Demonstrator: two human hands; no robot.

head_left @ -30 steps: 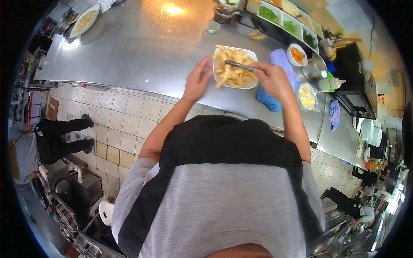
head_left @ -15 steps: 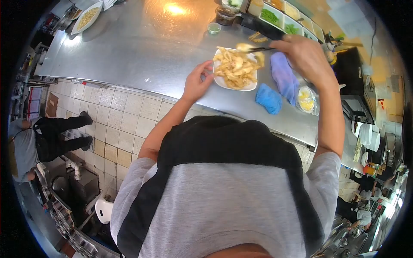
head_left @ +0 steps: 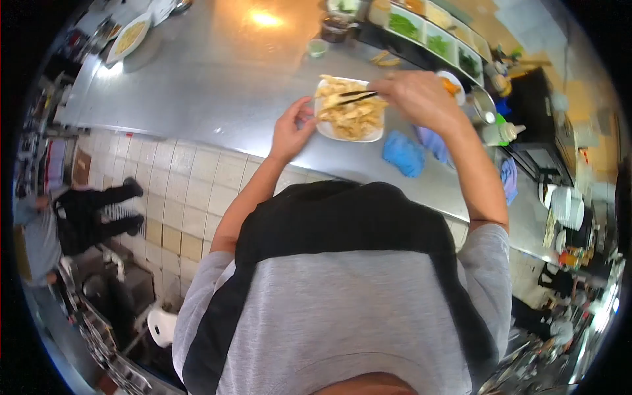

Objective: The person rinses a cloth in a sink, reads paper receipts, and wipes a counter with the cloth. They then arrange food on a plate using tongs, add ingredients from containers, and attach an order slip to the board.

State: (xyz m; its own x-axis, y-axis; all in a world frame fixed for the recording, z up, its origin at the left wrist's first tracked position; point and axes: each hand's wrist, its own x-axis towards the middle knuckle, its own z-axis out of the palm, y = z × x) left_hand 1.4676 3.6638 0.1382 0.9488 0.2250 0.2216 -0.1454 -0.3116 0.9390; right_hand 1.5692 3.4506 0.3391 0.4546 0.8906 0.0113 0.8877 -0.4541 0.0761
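A white square dish [head_left: 349, 139] heaped with golden fried strips [head_left: 352, 117] sits on the steel counter. My left hand [head_left: 292, 130] grips the dish's left side, thumb and fingertips against its edge. Over the upper right of the dish, my right hand [head_left: 418, 99] is closed around dark chopsticks [head_left: 359, 97]. Their tips are down among the strips; whether a piece is pinched between them I cannot tell. A blue cloth [head_left: 403, 154] lies just right of the dish, and a purple cloth [head_left: 434, 143] is partly hidden by my right forearm.
Small tubs of chopped greens [head_left: 403, 26] line the back right. A small cup of green [head_left: 317, 48] and a dark jar [head_left: 334, 27] stand behind the dish. At the right is a squeeze bottle [head_left: 498, 133]. An oval plate [head_left: 130, 39] lies far left. Another person [head_left: 85, 214] stands at left.
My right hand has moved left and down, bringing the chopsticks from beside the dish into the strips. My left hand stays at the dish's edge. The view has shifted slightly.
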